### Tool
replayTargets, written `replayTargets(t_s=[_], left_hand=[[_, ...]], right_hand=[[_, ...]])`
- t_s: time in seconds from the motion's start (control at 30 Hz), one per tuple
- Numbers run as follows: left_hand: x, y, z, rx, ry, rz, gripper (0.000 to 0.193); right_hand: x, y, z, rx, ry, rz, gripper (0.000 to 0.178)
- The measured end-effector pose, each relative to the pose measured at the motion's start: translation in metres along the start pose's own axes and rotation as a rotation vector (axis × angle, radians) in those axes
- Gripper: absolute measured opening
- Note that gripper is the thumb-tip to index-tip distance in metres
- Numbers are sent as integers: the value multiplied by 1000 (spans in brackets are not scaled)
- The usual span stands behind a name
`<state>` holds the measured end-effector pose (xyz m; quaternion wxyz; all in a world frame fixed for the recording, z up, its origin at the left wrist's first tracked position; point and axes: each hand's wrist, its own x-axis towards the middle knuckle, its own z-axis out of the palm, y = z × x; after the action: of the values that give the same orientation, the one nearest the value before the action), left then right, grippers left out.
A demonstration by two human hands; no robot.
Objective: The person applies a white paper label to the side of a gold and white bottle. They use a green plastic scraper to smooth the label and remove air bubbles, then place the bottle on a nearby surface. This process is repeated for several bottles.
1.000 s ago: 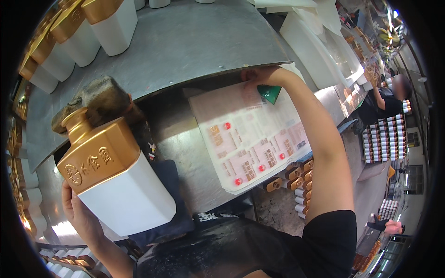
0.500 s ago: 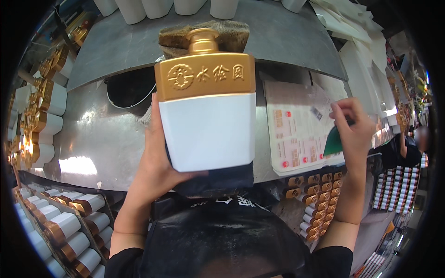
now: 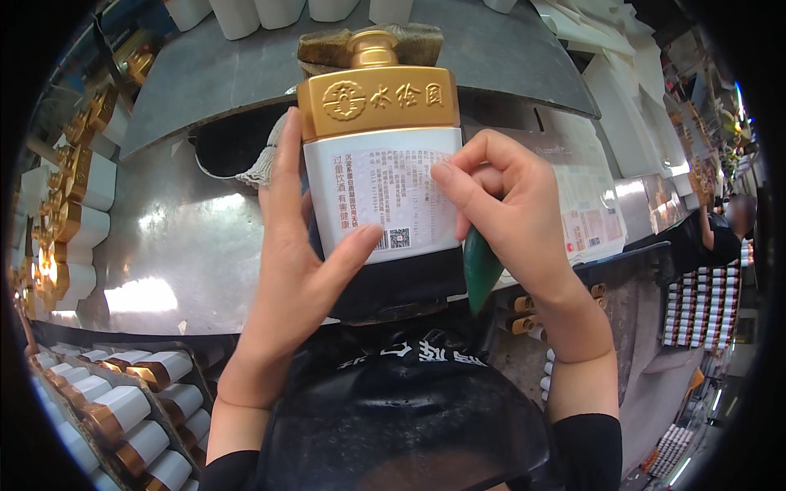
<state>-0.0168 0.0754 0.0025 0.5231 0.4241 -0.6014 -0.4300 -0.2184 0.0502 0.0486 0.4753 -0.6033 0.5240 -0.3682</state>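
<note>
Steel workbench [image 3: 184, 258]: clear label [image 3: 368, 196] now on the bottle [image 3: 381, 123]

Nearest, at 6 o'clock, is a dark apron [image 3: 401, 409]. At the bottle's 8 o'clock, the left hand [image 3: 299, 250] has index finger and thumb spread, finger along the side, thumb on the white face; I cannot tell whether its hidden fingers grip. At 3 to 4, the right hand [image 3: 512, 200] brings thumb and index finger together at the label's right edge, pinching or pressing, I cannot tell; a green scraper [image 3: 481, 270] is held beneath. Half a second ago the face was bare and this hand was at the printed sheet [image 3: 594, 221], 3 o'clock. The bottle sits mid-view, gold neck toward 12, by a wooden block [image 3: 422, 45]. Beyond, white bottles [image 3: 278, 10] line 11 o'clock; a co-worker [image 3: 720, 245] shows far off at 3.
</note>
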Motion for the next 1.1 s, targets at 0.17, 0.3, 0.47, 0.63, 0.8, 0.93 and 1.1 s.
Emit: replayTargets(t_s=[0.17, 0.3, 0.47, 0.63, 0.8, 0.93, 1.1], left_hand=[[8, 0, -1, 2, 28, 29, 87], [22, 0, 4, 61, 131, 46, 73], [31, -10, 1, 81, 155, 118, 67], [29, -9, -4, 16, 128, 78, 66], [31, -10, 7, 52, 165, 78, 66], [31, -9, 5, -33, 156, 67, 68], [29, -9, 6, -20, 156, 49, 75]], right_hand=[[5, 7, -8, -291, 268, -190, 23], [10, 9, -5, -323, 184, -200, 51], [19, 4, -2, -314, 116, -126, 63], [22, 14, -3, 17, 96, -70, 62], [26, 18, -3, -91, 89, -101, 60], [31, 17, -3, -136, 104, -108, 60], [26, 17, -4, -154, 63, -87, 61]])
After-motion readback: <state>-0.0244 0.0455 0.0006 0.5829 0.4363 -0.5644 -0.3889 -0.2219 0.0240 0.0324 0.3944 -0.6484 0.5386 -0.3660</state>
